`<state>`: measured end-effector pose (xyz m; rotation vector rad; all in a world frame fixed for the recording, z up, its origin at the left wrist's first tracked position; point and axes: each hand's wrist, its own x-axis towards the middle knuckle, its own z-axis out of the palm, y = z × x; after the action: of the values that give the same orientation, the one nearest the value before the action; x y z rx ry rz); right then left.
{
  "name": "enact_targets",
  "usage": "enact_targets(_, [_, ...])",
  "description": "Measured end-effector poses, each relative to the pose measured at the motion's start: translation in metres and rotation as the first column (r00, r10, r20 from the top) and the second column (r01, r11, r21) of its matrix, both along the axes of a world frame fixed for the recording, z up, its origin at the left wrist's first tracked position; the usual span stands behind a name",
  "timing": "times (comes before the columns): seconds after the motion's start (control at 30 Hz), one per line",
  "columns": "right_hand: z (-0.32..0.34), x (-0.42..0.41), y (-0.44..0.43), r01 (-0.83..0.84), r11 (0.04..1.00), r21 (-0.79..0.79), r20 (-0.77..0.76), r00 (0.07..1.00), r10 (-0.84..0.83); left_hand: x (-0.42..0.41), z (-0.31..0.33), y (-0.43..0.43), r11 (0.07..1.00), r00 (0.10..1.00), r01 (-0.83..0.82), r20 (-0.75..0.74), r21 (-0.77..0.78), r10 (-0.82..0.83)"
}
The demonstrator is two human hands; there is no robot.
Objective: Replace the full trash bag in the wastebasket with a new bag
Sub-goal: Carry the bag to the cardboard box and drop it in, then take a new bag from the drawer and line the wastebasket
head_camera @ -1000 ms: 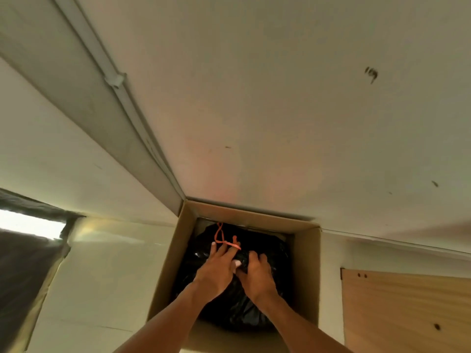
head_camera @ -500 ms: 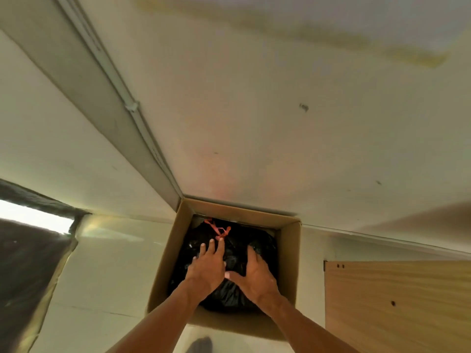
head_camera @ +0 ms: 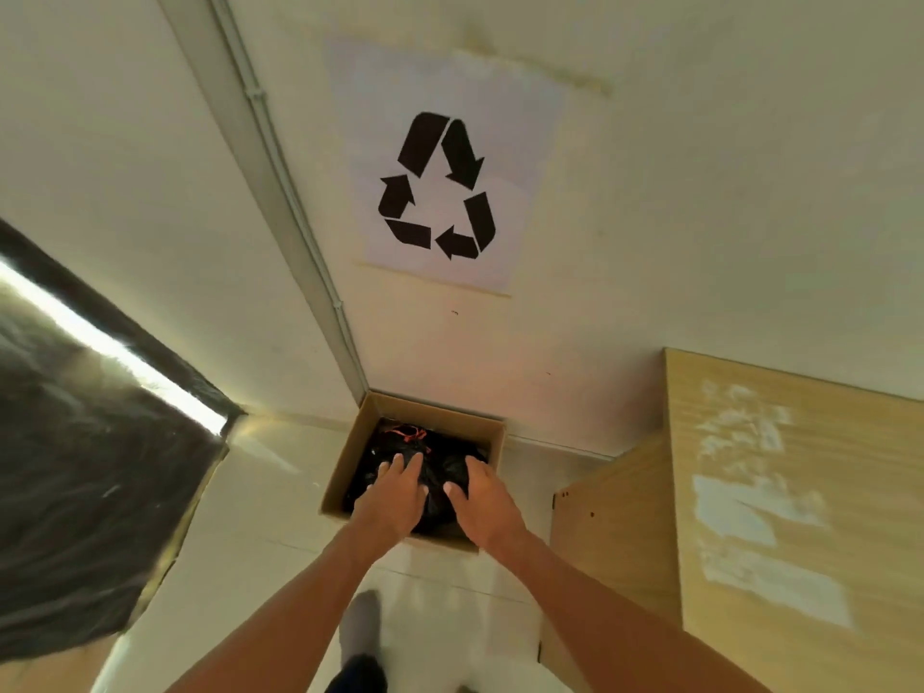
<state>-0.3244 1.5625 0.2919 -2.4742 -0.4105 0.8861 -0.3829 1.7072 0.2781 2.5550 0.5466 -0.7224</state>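
More of the smooth cream wall [head_camera: 675, 192] is seen than 0.5 s ago, and a rectangular paper sign [head_camera: 505, 117] with 3 black arrows has come into view at 12 o'clock. A crinkled black sheet [head_camera: 90, 492] is seen at 8 o'clock, a grained wooden cabinet [head_camera: 775, 492] at 4 o'clock. The square cardboard box [head_camera: 350, 457], at 6 o'clock, looks smaller than before. The glossy black bag [head_camera: 440, 467] is still kept inside it, its thin red tie [head_camera: 410, 434] at 12 o'clock. The left hand [head_camera: 395, 497] is spread flat on the bag; the right hand [head_camera: 482, 502] is laid on it, and whether it grips cannot be told.
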Motion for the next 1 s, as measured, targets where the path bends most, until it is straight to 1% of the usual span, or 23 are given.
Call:
enact_targets(0.17, [0.081, -0.033, -0.054, -0.027, 0.998, 0.053, 0.028, 0.999, 0.025, -0.033, 0.088, -0.058, 0.998, 0.996, -0.057, 0.065, -0.013, 0.057])
enact_targets(0.37, [0.147, -0.074, -0.129, -0.020, 0.995, 0.103, 0.102, 0.995, 0.009, -0.068, 0.151, -0.129, 1.000, 0.985, 0.000, 0.172, 0.009, -0.001])
enact_targets(0.47, [0.170, -0.101, -0.170, -0.047, 0.994, 0.097, 0.162, 0.986, 0.031, -0.091, 0.171, -0.171, 1.000, 0.980, 0.019, 0.199, -0.009, -0.017])
enact_targets(0.57, [0.190, -0.128, -0.217, -0.070, 0.989, 0.134, 0.201, 0.979, 0.042, -0.119, 0.184, -0.219, 0.999, 0.974, 0.039, 0.222, -0.012, -0.036])
enact_targets(0.67, [0.203, -0.157, -0.271, -0.078, 0.988, 0.135, 0.253, 0.967, 0.042, -0.155, 0.193, -0.270, 0.997, 0.958, 0.071, 0.279, 0.007, -0.070])
enact_targets(0.8, [0.225, -0.193, -0.346, -0.074, 0.994, 0.086, 0.291, 0.956, 0.046, -0.197, 0.205, -0.340, 0.993, 0.939, 0.113, 0.330, -0.013, -0.103])
enact_targets(0.9, [0.241, -0.215, -0.402, -0.040, 0.996, 0.085, 0.333, 0.943, 0.010, -0.213, 0.221, -0.391, 0.985, 0.911, 0.171, 0.381, 0.009, -0.161])
enact_targets(1.0, [0.252, -0.235, -0.462, -0.016, 0.998, 0.057, 0.359, 0.933, -0.006, -0.219, 0.237, -0.444, 0.976, 0.903, 0.214, 0.375, 0.028, -0.209])
